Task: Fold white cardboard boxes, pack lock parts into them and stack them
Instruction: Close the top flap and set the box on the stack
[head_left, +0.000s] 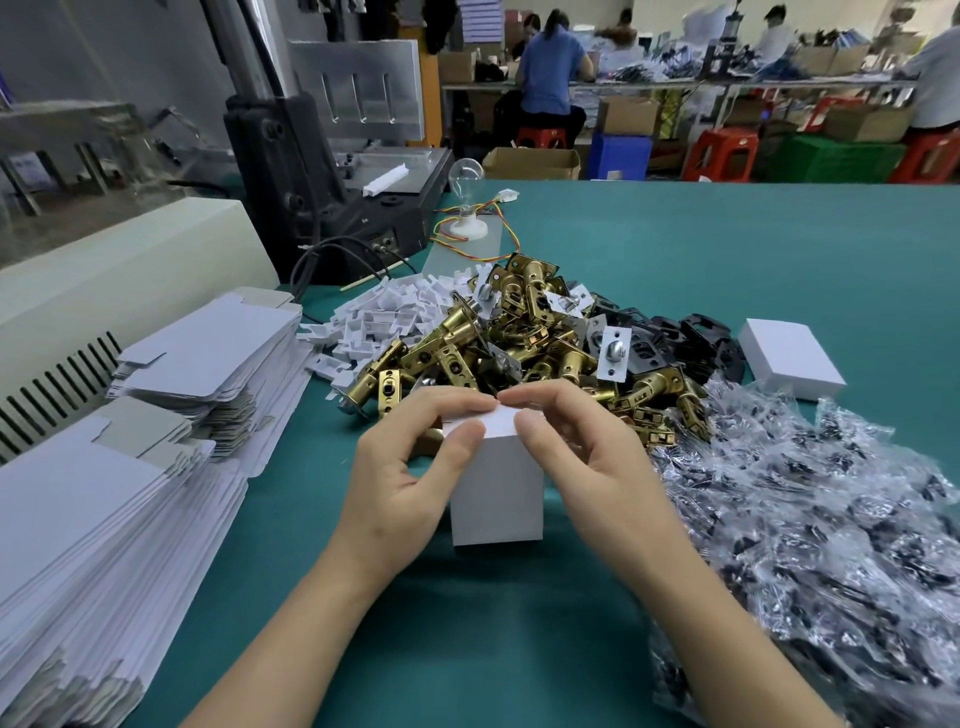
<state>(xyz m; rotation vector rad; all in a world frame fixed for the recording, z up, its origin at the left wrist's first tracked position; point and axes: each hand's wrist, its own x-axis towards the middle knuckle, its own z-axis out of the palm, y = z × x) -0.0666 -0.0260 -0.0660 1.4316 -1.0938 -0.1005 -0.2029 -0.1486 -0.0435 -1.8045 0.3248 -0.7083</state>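
A white cardboard box (497, 493) stands upright on the green table (727, 249) in front of me. My left hand (405, 467) and my right hand (576, 447) both pinch its top flap between thumb and fingers. Behind the box lies a heap of brass latch parts (519, 332), with white plastic pieces (384, 312) to its left and black plates (691, 338) to its right. A closed white box (789, 358) lies on the table at the right. Stacks of flat white box blanks (130, 441) lie at the left.
Clear plastic bags of small dark parts (810, 519) cover the table at the right. A beige machine (104, 291), a dark press (322, 171) and a light bulb on a base (467, 197) stand at the back left. People sit at benches in the background.
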